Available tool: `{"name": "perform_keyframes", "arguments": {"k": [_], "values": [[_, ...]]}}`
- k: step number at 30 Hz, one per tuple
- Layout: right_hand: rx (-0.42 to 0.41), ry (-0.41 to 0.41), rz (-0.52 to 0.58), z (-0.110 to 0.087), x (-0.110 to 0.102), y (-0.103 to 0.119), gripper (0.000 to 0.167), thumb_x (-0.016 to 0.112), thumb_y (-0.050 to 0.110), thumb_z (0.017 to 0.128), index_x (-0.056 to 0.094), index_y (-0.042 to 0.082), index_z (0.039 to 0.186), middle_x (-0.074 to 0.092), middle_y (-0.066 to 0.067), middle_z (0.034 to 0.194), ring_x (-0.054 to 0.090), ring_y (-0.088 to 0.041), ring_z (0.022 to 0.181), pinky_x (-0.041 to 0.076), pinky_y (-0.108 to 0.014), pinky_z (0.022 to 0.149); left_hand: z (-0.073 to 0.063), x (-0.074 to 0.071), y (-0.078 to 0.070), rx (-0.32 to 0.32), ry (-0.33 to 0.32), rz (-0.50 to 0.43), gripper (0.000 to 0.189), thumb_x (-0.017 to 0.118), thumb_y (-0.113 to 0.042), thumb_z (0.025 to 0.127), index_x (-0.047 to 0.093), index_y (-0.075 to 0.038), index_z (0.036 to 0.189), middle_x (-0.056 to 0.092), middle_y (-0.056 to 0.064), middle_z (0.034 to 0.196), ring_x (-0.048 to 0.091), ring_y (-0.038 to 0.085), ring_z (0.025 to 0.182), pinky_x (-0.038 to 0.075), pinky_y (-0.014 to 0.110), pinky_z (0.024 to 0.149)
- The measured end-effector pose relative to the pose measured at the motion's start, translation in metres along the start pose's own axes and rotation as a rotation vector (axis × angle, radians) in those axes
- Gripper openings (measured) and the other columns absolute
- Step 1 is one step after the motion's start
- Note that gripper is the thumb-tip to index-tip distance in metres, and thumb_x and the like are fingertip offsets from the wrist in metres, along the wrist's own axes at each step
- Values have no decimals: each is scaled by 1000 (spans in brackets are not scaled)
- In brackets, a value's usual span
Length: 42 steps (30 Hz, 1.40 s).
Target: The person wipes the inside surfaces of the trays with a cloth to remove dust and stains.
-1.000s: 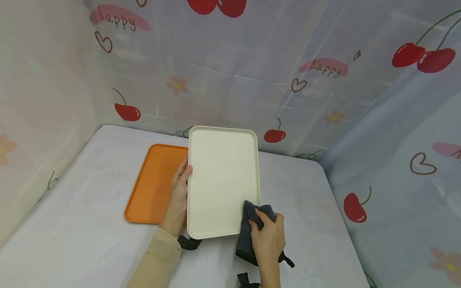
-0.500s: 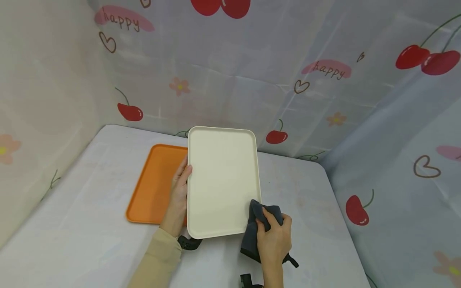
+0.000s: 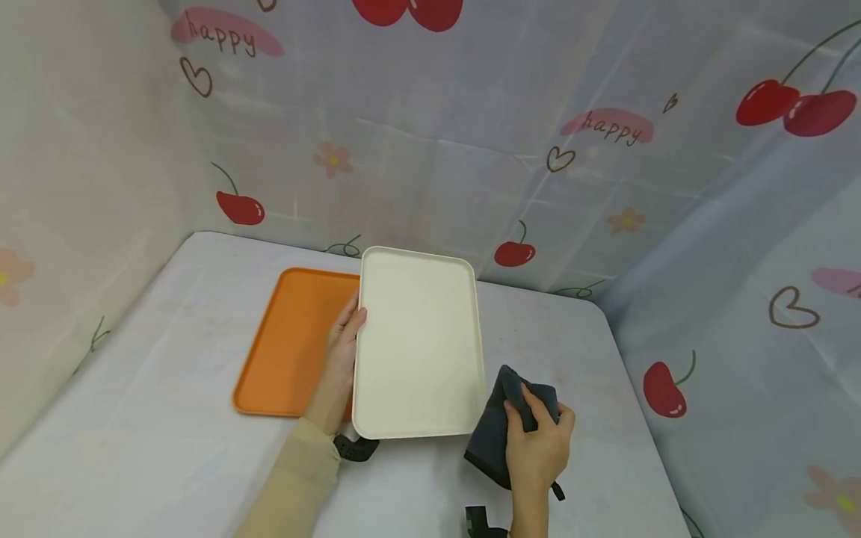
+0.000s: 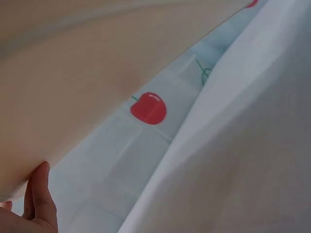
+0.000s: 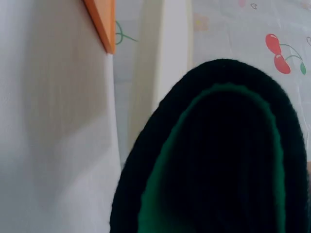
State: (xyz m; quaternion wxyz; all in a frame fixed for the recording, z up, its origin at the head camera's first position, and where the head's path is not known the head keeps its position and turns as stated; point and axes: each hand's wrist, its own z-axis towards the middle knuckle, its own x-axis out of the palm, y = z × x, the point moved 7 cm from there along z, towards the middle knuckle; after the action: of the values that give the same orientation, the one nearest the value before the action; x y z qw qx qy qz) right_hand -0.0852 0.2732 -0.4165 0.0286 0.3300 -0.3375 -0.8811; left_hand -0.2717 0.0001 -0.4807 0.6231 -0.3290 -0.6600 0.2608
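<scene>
My left hand (image 3: 339,366) holds a cream rectangular tray (image 3: 420,344) by its left edge, thumb on the rim and the other fingers behind. The tray is raised over the table, its face tilted toward the head camera. In the left wrist view its underside (image 4: 82,82) shows, with fingertips (image 4: 42,187) against it. My right hand (image 3: 541,444) pinches a folded dark grey cloth (image 3: 494,433) with black edging, close beside the tray's lower right corner. In the right wrist view the cloth's dark fold (image 5: 223,68), greenish inside, covers most of the lower right, hiding the right fingers.
An orange tray (image 3: 285,351) lies on the white-covered table (image 3: 168,388), partly behind the cream one and the left hand. Curtains (image 3: 430,179) printed with cherries and hearts stand around the table's back and sides.
My right hand has moved the cloth rightward, from over the cream tray's lower right edge to just beside it. The tray's top edge has dropped slightly, while the orange tray stays put.
</scene>
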Motion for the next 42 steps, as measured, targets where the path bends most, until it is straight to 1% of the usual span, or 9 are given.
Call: {"name": "perform_keyframes", "arguments": {"k": [8, 15, 21, 24, 27, 32, 35, 38, 42], "values": [[30, 40, 73, 1, 4, -4, 34, 85, 8, 73, 77, 6, 106, 56, -26, 105, 57, -41, 97, 49, -58, 77, 23, 6, 28, -74, -35, 124, 49, 55, -20, 101, 44, -22, 148, 52, 3, 143, 61, 10, 108, 54, 19, 86], [19, 49, 90, -1, 7, -4, 34, 86, 7, 72, 77, 7, 105, 57, -24, 104, 57, -40, 97, 49, -56, 74, 40, 9, 50, -109, -62, 239, 51, 54, -16, 101, 41, -15, 150, 41, 4, 154, 48, 22, 132, 50, 19, 92], [26, 68, 89, -3, 10, -6, 34, 86, 7, 72, 77, 7, 105, 57, -23, 105, 57, -38, 98, 48, -55, 75, 43, 7, 65, -168, -106, 307, 50, 53, -13, 100, 42, -15, 149, 46, 11, 149, 53, 27, 125, 51, 29, 96], [25, 72, 91, -3, 10, -7, 34, 86, 7, 72, 77, 7, 105, 57, -23, 105, 57, -38, 98, 48, -55, 74, 42, 9, 69, -193, -76, 332, 54, 51, -11, 100, 36, -14, 152, 41, 11, 153, 49, 29, 130, 46, 39, 106], [21, 70, 91, -4, 10, -8, 34, 86, 7, 72, 77, 7, 105, 57, -24, 105, 57, -38, 97, 48, -55, 73, 41, 12, 71, -213, -24, 377, 59, 49, -11, 100, 27, -11, 155, 29, 11, 160, 37, 30, 141, 36, 46, 115], [13, 78, 84, -5, 12, -6, 34, 86, 6, 71, 77, 6, 104, 58, -24, 104, 58, -39, 96, 48, -55, 73, 40, 14, 74, -205, 74, 495, 66, 48, -14, 101, 13, -3, 156, 9, 10, 165, 12, 27, 152, 17, 44, 123], [14, 88, 81, -6, 14, -5, 34, 86, 6, 71, 77, 7, 104, 58, -23, 104, 58, -39, 96, 49, -55, 74, 40, 14, 74, -171, 109, 571, 68, 49, -17, 101, 12, 1, 155, 6, 13, 164, 3, 26, 153, 9, 44, 124], [21, 99, 82, -8, 15, -4, 34, 86, 5, 71, 77, 7, 104, 58, -23, 105, 58, -39, 97, 48, -55, 75, 39, 15, 71, -151, 136, 606, 67, 50, -16, 102, 14, 1, 155, 8, 13, 164, 3, 27, 153, 8, 45, 124], [29, 109, 82, -9, 18, -4, 34, 86, 5, 71, 77, 8, 104, 57, -22, 106, 58, -38, 98, 48, -55, 76, 28, 24, 55, -137, 182, 606, 64, 48, -10, 101, 15, 4, 154, 8, 18, 163, 3, 31, 152, 9, 46, 124]]}}
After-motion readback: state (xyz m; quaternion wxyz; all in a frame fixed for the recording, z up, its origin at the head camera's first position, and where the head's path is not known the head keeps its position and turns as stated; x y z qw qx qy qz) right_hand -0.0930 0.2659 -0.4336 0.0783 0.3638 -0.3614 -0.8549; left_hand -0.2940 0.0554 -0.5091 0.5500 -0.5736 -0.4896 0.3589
